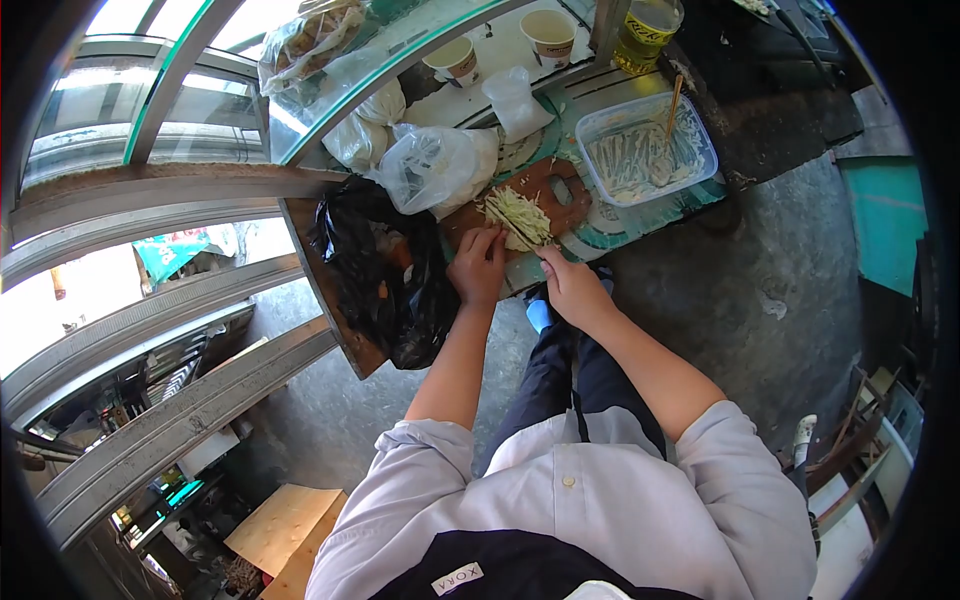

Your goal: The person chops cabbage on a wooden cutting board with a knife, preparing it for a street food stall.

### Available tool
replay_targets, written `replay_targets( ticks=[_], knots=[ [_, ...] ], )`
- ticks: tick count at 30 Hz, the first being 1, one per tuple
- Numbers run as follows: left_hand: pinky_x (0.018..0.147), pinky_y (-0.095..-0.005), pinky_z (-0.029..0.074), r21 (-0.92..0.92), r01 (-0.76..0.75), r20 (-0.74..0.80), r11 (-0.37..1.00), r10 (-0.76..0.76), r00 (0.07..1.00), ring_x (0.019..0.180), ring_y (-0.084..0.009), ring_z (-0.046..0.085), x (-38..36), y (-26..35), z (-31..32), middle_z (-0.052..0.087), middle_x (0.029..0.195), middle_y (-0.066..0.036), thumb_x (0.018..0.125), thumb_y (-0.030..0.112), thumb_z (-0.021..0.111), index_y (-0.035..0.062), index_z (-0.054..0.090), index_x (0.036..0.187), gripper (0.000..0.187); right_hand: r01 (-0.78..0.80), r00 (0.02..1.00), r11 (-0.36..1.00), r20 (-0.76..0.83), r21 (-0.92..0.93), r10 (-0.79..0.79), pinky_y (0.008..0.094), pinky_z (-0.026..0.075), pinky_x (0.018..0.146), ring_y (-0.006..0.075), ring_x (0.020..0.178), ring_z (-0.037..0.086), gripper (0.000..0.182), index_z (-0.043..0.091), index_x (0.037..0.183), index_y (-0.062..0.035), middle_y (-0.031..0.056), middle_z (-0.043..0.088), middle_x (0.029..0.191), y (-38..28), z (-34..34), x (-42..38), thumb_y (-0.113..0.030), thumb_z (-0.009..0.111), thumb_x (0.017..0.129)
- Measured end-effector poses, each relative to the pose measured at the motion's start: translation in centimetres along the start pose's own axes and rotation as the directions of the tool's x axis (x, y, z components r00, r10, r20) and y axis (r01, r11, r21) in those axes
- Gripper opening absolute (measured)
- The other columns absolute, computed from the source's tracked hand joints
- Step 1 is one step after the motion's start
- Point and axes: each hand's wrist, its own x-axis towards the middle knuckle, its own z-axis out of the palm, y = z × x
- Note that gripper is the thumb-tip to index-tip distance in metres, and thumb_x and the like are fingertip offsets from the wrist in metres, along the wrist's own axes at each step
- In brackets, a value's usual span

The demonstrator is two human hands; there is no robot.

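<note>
Right hand (573, 284) closed around the handle end of a slim knife (517, 233), a person leans over shredded pale-green vegetable (522, 210) on a wooden cutting board (572, 214). The shreds lie just beyond both hands. At their near-left edge, the left hand (480, 264) rests with fingers bent and bunched; whether it pinches anything cannot be told. Bare forearms stretch forward, converging. The knife's long axis slants forward and leftward from the right hand, across the shreds.
</note>
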Motion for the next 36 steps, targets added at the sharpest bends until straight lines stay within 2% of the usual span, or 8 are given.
replay_targets(
  ticks=[4, 6, 10, 12, 13, 15, 22, 36],
  knots=[
    [0.064, -0.0317, 0.053, 0.025, -0.012, 0.006, 1.000, 0.012, 1.000, 0.079, -0.0216, 0.069, 0.0, 0.0, -0.1, 0.070, 0.092, -0.004, 0.084, 0.018, 0.074, 0.0101, 0.071, 0.088, 0.010, 0.015, 1.000, 0.998, -0.017, -0.068, -0.016, 0.0556, 0.048, 0.066, 0.0450, 0.075, 0.063, 0.023, 0.053, 0.118, -0.0103, 0.0260, 0.065, 0.079, 0.3, 0.8, 0.8, -0.018, 0.048, 0.096],
    [0.062, -0.0339, 0.053, 0.007, -0.054, -0.015, 0.999, 0.054, 0.998, 0.078, -0.0238, 0.069, 0.2, 0.1, -0.2, 0.069, 0.090, -0.002, 0.085, 0.022, 0.073, 0.0140, 0.070, 0.086, 0.009, 0.029, 0.999, 0.993, -0.010, -0.117, -0.030, 0.0551, 0.048, 0.065, 0.0456, 0.076, 0.063, 0.021, 0.053, 0.115, -0.0085, 0.0262, 0.064, 0.081, 0.5, 0.9, 1.8, -0.015, 0.048, 0.097],
    [0.062, -0.0338, 0.053, -0.003, -0.066, -0.023, 0.998, 0.066, 0.998, 0.078, -0.0234, 0.069, 0.2, -0.1, -0.2, 0.069, 0.090, -0.002, 0.085, 0.023, 0.073, 0.0142, 0.070, 0.085, 0.009, 0.054, 0.998, 0.992, -0.034, -0.112, -0.058, 0.0569, 0.048, 0.068, 0.0460, 0.077, 0.063, 0.022, 0.054, 0.116, -0.0115, 0.0260, 0.065, 0.081, 0.4, 0.5, 1.2, -0.018, 0.048, 0.096],
    [0.063, -0.0335, 0.053, 0.022, -0.079, -0.007, 0.997, 0.079, 0.997, 0.079, -0.0228, 0.069, 0.3, -0.2, -0.2, 0.069, 0.091, -0.001, 0.085, 0.024, 0.074, 0.0152, 0.071, 0.087, 0.010, -0.085, 0.992, 0.990, 0.081, -0.113, 0.094, 0.0561, 0.048, 0.070, 0.0463, 0.080, 0.063, 0.023, 0.054, 0.117, -0.0117, 0.0266, 0.065, 0.084, 0.3, -0.3, 0.5, -0.019, 0.048, 0.097],
    [0.063, -0.0335, 0.053, 0.022, -0.081, -0.008, 0.996, 0.081, 0.997, 0.079, -0.0228, 0.069, 0.3, -0.2, -0.3, 0.069, 0.091, -0.001, 0.085, 0.024, 0.074, 0.0152, 0.071, 0.087, 0.010, -0.084, 0.992, 0.990, 0.080, -0.113, 0.093, 0.0561, 0.048, 0.070, 0.0463, 0.080, 0.063, 0.023, 0.054, 0.117, -0.0117, 0.0266, 0.065, 0.084, 0.5, -0.4, 0.6, -0.019, 0.048, 0.097],
    [0.064, -0.0333, 0.054, 0.049, -0.059, 0.025, 0.997, 0.058, 0.998, 0.081, -0.0231, 0.069, 0.3, 0.2, -0.5, 0.069, 0.093, -0.001, 0.082, 0.026, 0.076, 0.0148, 0.072, 0.090, 0.014, -0.025, 1.000, 0.999, 0.004, 0.022, 0.025, 0.0551, 0.048, 0.070, 0.0463, 0.081, 0.063, 0.023, 0.053, 0.118, -0.0116, 0.0266, 0.065, 0.085, 0.7, -0.5, 0.6, -0.018, 0.047, 0.097],
    [0.065, -0.0333, 0.054, 0.059, -0.111, 0.028, 0.992, 0.109, 0.994, 0.082, -0.0242, 0.069, 0.1, 0.0, -0.6, 0.070, 0.096, -0.003, 0.076, 0.028, 0.080, 0.0115, 0.072, 0.092, 0.024, 0.033, 0.999, 0.993, 0.001, 0.114, -0.034, 0.0545, 0.048, 0.069, 0.0462, 0.080, 0.063, 0.023, 0.053, 0.119, -0.0115, 0.0268, 0.064, 0.087, -0.3, -0.9, 0.0, -0.016, 0.047, 0.097],
    [0.062, -0.0327, 0.054, -0.007, -0.141, 0.000, 0.990, 0.141, 0.990, 0.079, -0.0229, 0.069, 0.1, -0.6, -0.2, 0.069, 0.090, -0.002, 0.079, 0.025, 0.077, 0.0132, 0.071, 0.088, 0.016, 0.047, 0.999, 0.997, 0.016, -0.063, -0.046, 0.0576, 0.046, 0.066, 0.0469, 0.073, 0.062, 0.020, 0.053, 0.113, -0.0117, 0.0264, 0.064, 0.078, 0.8, 0.7, 1.8, -0.019, 0.049, 0.096]
  ],
)
